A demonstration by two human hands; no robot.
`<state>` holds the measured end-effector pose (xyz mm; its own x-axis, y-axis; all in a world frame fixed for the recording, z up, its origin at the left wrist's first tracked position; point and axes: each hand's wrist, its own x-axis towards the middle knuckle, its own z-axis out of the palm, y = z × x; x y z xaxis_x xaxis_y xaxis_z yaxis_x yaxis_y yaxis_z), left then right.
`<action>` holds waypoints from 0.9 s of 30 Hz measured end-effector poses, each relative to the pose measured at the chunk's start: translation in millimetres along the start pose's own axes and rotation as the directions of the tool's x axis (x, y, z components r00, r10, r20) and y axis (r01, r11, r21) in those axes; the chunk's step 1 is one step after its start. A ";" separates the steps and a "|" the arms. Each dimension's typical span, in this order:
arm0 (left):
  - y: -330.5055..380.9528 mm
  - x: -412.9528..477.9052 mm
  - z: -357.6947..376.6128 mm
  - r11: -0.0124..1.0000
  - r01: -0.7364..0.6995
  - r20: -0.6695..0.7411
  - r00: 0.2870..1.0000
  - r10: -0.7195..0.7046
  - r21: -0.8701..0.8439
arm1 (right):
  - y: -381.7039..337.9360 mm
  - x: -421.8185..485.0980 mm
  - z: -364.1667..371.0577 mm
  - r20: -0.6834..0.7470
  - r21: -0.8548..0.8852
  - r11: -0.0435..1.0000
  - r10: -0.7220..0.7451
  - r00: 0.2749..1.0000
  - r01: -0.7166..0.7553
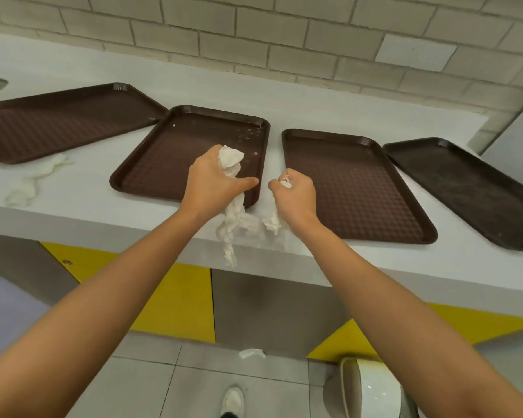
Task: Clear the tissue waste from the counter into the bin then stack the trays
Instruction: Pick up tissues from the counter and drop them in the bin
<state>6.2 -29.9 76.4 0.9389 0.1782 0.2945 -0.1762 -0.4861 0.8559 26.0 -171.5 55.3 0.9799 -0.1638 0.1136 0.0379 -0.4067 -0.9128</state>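
Head view looks down on two bare forearms reaching over the front edge of the white counter (329, 116). The left hand (215, 182) has its fingers curled tight round a long twisted tissue (233, 218). One crumpled end sticks up above the knuckles, and the rest hangs below the palm and trails past the counter's lip. Its thumb points straight out toward the right hand (295, 196), which sits just beside it without touching. The right fingers are bunched into a fist on a smaller tissue wad (285, 184). A bit of white shows between fingers and thumb, and a short tail droops under the wrist; whether that tail touches the counter I cannot tell.

Under and beyond the left fingers lies the second tray (169, 155), dark brown, with pale crumbs (scattered toward its far right corner). Further left of those fingers is the far-left tray (67, 119), its right corner just beside the second tray's rim. A loose tissue (34, 179) lies stretched on the bare counter in front of it. Just right of the right fingers is the third tray (360, 188), and past it the fourth tray (465, 191), blacker and duller. All four lie flat and unstacked.

On the tiled floor, below the right forearm, is a white bin (372, 390). A tissue scrap (252, 353) lies on the floor below the gap between the hands, near a white shoe (233, 401).
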 end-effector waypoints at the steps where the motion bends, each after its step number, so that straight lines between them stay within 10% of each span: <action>1: 3.9 -9.5 3.7 1.000 0.007 0.020 1.000 -0.007 -0.016 | 3.1 -8.8 -9.5 -0.009 -0.001 1.000 0.003 1.000 -0.003; 27: 95.4 -228.0 216.1 0.999 0.053 0.423 0.904 -0.051 0.009 | 178.5 -148.6 -268.1 -0.133 -0.066 0.976 0.200 0.971 -0.210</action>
<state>-160.7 -301.7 -0.9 0.9835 -0.1761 0.0424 -0.1239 -0.4835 0.8665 -165.3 -460.7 -19.3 0.9327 -0.3600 -0.0195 -0.1813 -0.4217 -0.8884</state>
